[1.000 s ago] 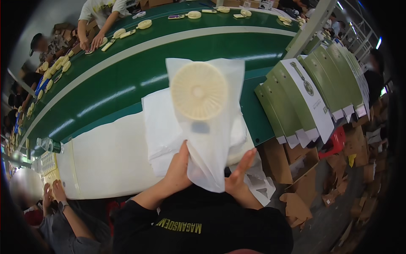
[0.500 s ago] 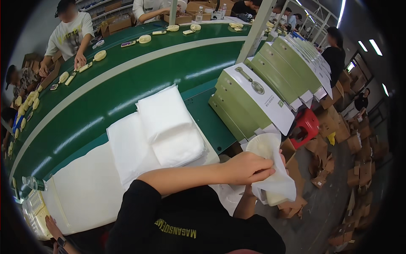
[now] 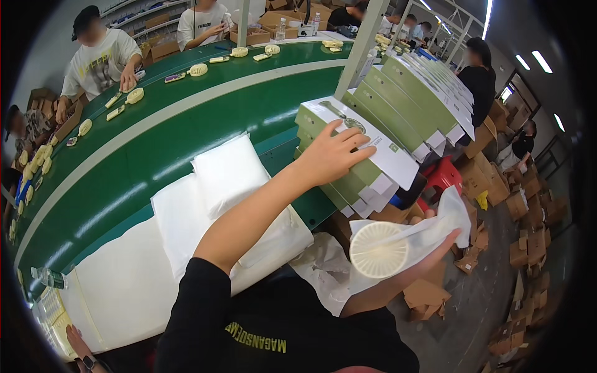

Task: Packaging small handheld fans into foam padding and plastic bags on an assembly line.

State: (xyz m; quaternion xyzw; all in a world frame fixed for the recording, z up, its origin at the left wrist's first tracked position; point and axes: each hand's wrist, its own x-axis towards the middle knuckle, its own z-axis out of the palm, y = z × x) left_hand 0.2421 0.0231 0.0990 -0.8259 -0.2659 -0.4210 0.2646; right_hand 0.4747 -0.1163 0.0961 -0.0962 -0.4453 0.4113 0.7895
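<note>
My left hand [image 3: 336, 154] lies over the near edge of the nearest green-and-white box [image 3: 373, 133], its fingers spread on the printed top. At the right, my right hand [image 3: 435, 248] is closed around a cream handheld fan [image 3: 379, 250] in a thin white bag [image 3: 454, 214]. The fan's round grille points towards the left, while the bag covers its handle and hides part of my fingers. Below my left forearm, stacks of flat white bags [image 3: 227, 168] rest on a pale padded surface [image 3: 124, 280].
A green conveyor belt [image 3: 205, 121] curves across the far side, carrying several cream fans. More green boxes [image 3: 398, 105] stand in a row at the right. Behind them are a red stool [image 3: 443, 173] and brown cartons [image 3: 479, 177]. Several people work across the belt.
My left hand has let go of the bagged fan and moved up and left onto the nearest box. My right hand still holds the fan, now with its grille turned into view.
</note>
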